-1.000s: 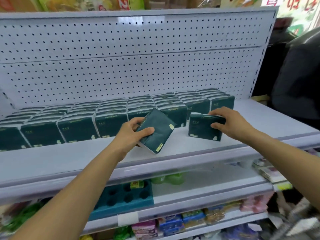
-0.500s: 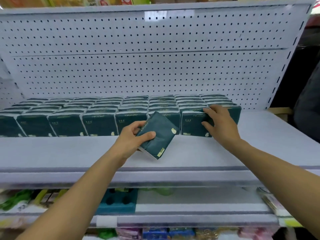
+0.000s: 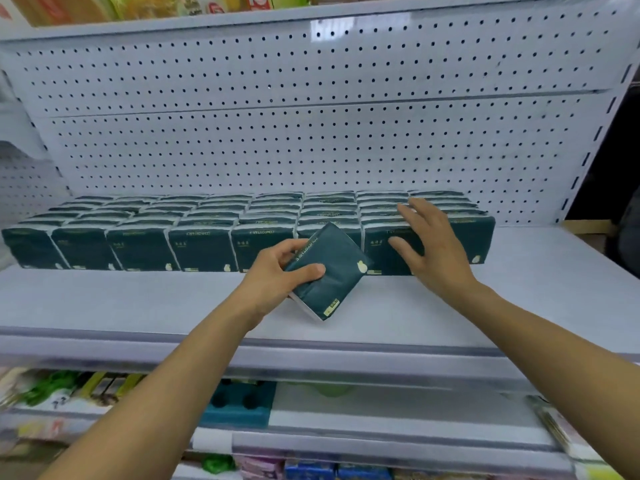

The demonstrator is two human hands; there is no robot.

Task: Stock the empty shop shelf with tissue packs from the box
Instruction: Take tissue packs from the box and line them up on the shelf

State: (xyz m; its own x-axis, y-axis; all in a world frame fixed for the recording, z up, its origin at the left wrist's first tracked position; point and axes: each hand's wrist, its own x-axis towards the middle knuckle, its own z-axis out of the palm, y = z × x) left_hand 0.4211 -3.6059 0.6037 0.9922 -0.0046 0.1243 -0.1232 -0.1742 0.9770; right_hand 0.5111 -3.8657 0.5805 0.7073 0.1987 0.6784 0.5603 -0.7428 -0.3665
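While the right hand [image 3: 433, 247] had let go of the dark green plastic-wrapped tissue pack it pushed into line half a second before, its fingers now spread straight and loose over the front row of matching packs [image 3: 204, 249], holding nothing. That pack seemed seated, closing the row's right end. The left hand [image 3: 273, 275] still gripped another soft, flat rectangular pack [image 3: 332, 268], thumb across its glossy face, tilted with one corner low over the smooth white metal shelf [image 3: 138, 306]; it looked next to go. Behind stood the white perforated back panel [image 3: 311, 133]. No box was in view.
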